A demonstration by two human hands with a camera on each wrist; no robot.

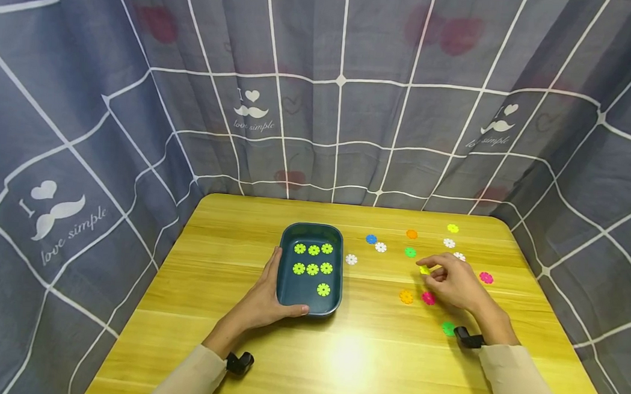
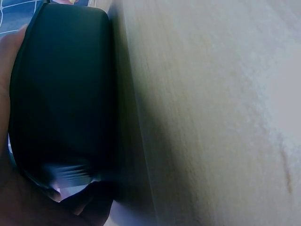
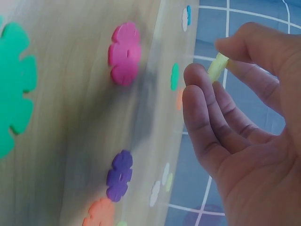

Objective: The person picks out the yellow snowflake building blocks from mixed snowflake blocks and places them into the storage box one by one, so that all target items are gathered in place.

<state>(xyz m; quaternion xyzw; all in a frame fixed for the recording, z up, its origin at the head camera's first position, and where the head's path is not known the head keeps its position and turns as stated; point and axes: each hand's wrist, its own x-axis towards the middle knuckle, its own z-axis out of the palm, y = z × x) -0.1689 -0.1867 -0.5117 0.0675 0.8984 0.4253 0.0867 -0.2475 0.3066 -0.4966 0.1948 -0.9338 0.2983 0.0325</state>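
Note:
A dark blue-green rectangular tray stands on the table with several yellow-green notched flower discs inside. They form two rows of three, and a single disc lies nearer the front right. My left hand holds the tray at its near left corner, fingers along the left side and thumb at the front rim. Between thumb and index finger, my right hand pinches a yellow flower disc, raised above the tabletop. Close under that hand lie a pink disc and an orange disc.
Right of the tray, loose discs are scattered: blue, white, green, orange, yellow and pink. A green disc lies by the right wrist. A gridded curtain surrounds the wooden table.

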